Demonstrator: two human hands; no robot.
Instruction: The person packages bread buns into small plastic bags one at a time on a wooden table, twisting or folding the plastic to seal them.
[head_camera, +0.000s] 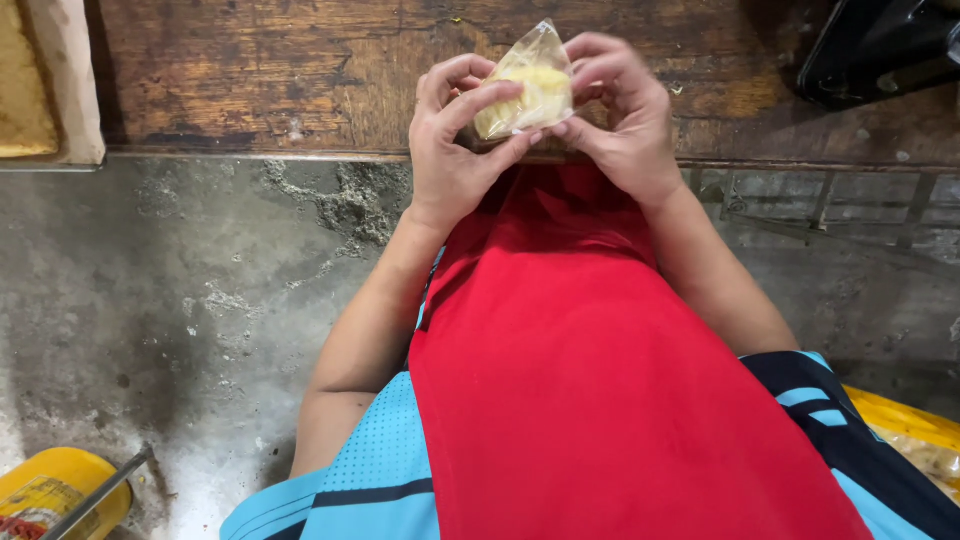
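I see both hands raised over the near edge of the dark wooden counter (300, 80), sharing one small clear plastic packet (527, 85) with pale yellow food inside. My left hand (455, 140) is curled on the packet's left side, thumb laid across its front and fingers behind. My right hand (622, 115) pinches the right side and the pointed top corner with bent fingers. The packet sits upright between them, above the counter's front lip, not touching the wood.

The counter to the left of the hands lies open up to a pale block (60, 85) at the far left edge. A black object (880, 45) occupies the upper right corner, well apart from the hands. Below the lip runs rough grey concrete floor (180, 320), with a yellow tub (55, 490) at the lower left. A red cloth (590, 380) covers my lap.
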